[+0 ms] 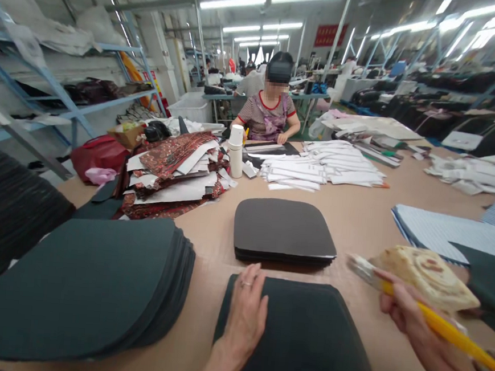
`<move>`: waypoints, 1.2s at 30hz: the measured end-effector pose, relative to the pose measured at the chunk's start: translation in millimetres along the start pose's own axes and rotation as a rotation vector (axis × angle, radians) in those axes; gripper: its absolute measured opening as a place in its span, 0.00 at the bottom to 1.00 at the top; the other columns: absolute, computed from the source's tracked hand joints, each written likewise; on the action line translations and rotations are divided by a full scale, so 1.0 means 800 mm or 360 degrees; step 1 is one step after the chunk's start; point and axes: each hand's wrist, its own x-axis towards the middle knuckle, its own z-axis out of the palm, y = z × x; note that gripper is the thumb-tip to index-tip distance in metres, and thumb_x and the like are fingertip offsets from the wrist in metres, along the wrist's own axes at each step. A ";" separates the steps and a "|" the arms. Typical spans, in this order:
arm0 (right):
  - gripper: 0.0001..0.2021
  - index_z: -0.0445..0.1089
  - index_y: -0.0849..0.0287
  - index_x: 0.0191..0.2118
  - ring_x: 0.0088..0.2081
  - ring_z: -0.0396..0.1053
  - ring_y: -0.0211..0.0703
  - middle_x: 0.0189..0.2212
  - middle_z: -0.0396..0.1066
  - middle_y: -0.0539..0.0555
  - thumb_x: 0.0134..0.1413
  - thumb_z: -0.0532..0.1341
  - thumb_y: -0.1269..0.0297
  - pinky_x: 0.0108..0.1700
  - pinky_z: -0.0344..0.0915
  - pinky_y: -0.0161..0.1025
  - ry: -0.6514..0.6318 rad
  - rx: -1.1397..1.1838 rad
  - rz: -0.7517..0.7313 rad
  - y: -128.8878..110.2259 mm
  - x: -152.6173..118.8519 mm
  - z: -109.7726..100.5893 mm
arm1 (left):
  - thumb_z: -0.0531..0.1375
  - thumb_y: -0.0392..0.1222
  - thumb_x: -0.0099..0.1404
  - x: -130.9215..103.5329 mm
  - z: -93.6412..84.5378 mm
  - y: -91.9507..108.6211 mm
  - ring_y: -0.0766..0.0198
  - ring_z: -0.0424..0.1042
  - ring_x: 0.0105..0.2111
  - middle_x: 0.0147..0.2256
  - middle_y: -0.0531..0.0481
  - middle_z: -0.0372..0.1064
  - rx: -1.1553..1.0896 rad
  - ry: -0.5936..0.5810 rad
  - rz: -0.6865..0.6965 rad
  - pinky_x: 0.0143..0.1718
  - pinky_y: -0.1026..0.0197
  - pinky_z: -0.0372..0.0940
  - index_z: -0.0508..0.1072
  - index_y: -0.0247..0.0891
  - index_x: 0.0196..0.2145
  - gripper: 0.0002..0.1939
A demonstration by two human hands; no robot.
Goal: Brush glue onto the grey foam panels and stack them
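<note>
My left hand (246, 314) lies on a dark green panel (304, 338) in front of me, fingers stretched toward its far edge, a ring on one of them. In my right hand (416, 324) is a paintbrush with a yellow handle (446, 330); its pale bristles (359, 264) point left above the table. Beside the brush sits a cream-coloured block or container (429, 277) with crusted sides. Just beyond my left fingertips is a stack of dark grey rounded panels (285, 227). A thick pile of dark green rounded panels (80, 287) stands to the left.
Patterned red and white pieces (175, 174) are heaped at the back left, near white cups (235, 150). White strips (322, 163) lie at the far side, where another person (271, 107) sits. Blue striped fabric (436, 229) lies on the right. Shelving (78, 103) stands at left.
</note>
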 end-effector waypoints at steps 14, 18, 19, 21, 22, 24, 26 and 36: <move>0.17 0.73 0.60 0.32 0.29 0.67 0.39 0.27 0.70 0.51 0.42 0.65 0.50 0.33 0.64 0.36 -0.1124 0.0971 -0.0095 -0.156 0.144 0.228 | 0.54 0.41 0.64 0.122 0.099 -0.049 0.45 0.51 0.61 0.59 0.40 0.56 0.0217 -0.0224 0.0121 0.58 0.39 0.52 0.61 0.44 0.57 0.23; 0.13 0.71 0.60 0.29 0.25 0.62 0.35 0.22 0.65 0.48 0.46 0.63 0.53 0.28 0.59 0.33 -0.1428 0.0810 -0.0116 -0.151 0.142 0.258 | 0.56 0.37 0.61 0.123 0.108 -0.048 0.45 0.55 0.60 0.57 0.39 0.61 0.0179 -0.0301 0.0106 0.57 0.38 0.55 0.61 0.44 0.58 0.26; 0.12 0.70 0.60 0.29 0.24 0.60 0.34 0.21 0.64 0.47 0.47 0.62 0.54 0.26 0.58 0.32 -0.1493 0.0761 -0.0131 -0.150 0.143 0.263 | 0.55 0.37 0.61 0.123 0.108 -0.047 0.46 0.56 0.59 0.56 0.39 0.62 0.0169 -0.0309 0.0095 0.57 0.39 0.55 0.60 0.44 0.58 0.27; 0.12 0.70 0.60 0.28 0.23 0.58 0.33 0.20 0.62 0.46 0.47 0.61 0.55 0.25 0.55 0.32 -0.1550 0.0689 -0.0172 -0.152 0.150 0.276 | 0.54 0.37 0.62 0.122 0.105 -0.045 0.47 0.56 0.59 0.57 0.40 0.61 0.0155 -0.0307 0.0065 0.58 0.40 0.53 0.58 0.45 0.59 0.27; 0.12 0.69 0.60 0.28 0.23 0.57 0.34 0.20 0.61 0.46 0.47 0.61 0.55 0.25 0.55 0.33 -0.1525 0.0672 -0.0196 -0.153 0.157 0.283 | 0.54 0.37 0.62 0.122 0.102 -0.044 0.47 0.54 0.60 0.58 0.40 0.59 0.0141 -0.0296 0.0058 0.59 0.40 0.53 0.57 0.45 0.60 0.27; 0.14 0.68 0.60 0.27 0.23 0.56 0.34 0.20 0.61 0.47 0.47 0.61 0.53 0.26 0.54 0.33 -0.1388 0.0676 -0.0235 -0.154 0.177 0.298 | 0.54 0.37 0.62 0.120 0.096 -0.042 0.45 0.49 0.62 0.61 0.40 0.52 0.0101 -0.0259 0.0058 0.59 0.40 0.52 0.58 0.44 0.59 0.27; 0.16 0.67 0.61 0.28 0.24 0.55 0.34 0.21 0.60 0.47 0.46 0.60 0.51 0.27 0.54 0.34 -0.1213 0.0708 -0.0237 -0.155 0.199 0.310 | 0.54 0.36 0.62 0.119 0.091 -0.042 0.44 0.45 0.63 0.63 0.39 0.49 0.0058 -0.0229 0.0065 0.59 0.39 0.53 0.60 0.42 0.58 0.25; 0.16 0.68 0.61 0.27 0.21 0.53 0.32 0.19 0.60 0.46 0.48 0.60 0.51 0.24 0.50 0.33 -0.1531 0.0625 -0.0306 -0.149 0.221 0.317 | 0.55 0.37 0.63 0.116 0.101 -0.046 0.42 0.48 0.62 0.62 0.38 0.51 0.0072 -0.0216 0.0080 0.56 0.34 0.55 0.61 0.41 0.58 0.25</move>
